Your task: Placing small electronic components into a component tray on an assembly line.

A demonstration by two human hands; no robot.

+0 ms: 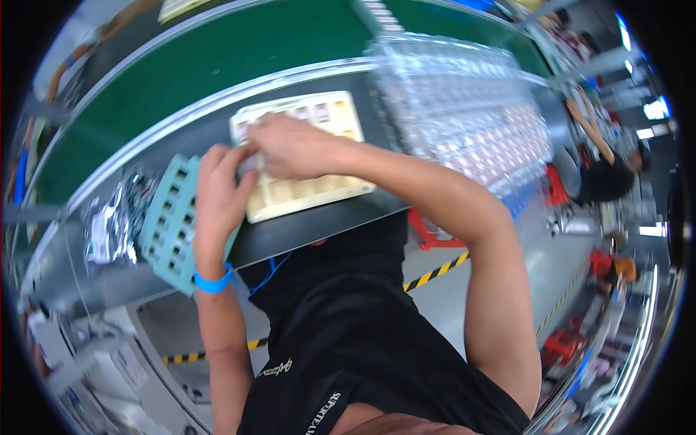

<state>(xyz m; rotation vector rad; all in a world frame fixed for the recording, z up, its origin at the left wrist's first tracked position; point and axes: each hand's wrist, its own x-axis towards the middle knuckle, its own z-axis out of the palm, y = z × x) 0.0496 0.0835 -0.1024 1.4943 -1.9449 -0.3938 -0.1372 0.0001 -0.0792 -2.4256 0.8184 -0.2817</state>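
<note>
A cream tray (312,194) with shallow compartments lies on the dark bench, small parts sitting in some compartments along its far side. My right hand (293,147) reaches across the tray from the right, fingers curled down at its left part. Beside it, my left hand (223,185) is at the tray's left edge, thumb and forefinger drawn together close to the right fingertips. Whatever is between the fingers of either hand is hidden and blurred. Partly beneath my left hand and wrist is a teal rack (168,225) with rows of square holes. A blue wristband (213,281) circles my left wrist.
Stacked clear plastic blister trays (464,109) stand right of the cream tray. Silvery bags (109,228) and a tangle of small dark parts lie at far left. Beyond the bench runs a green conveyor belt (290,40). A co-worker (609,177) sits at far right.
</note>
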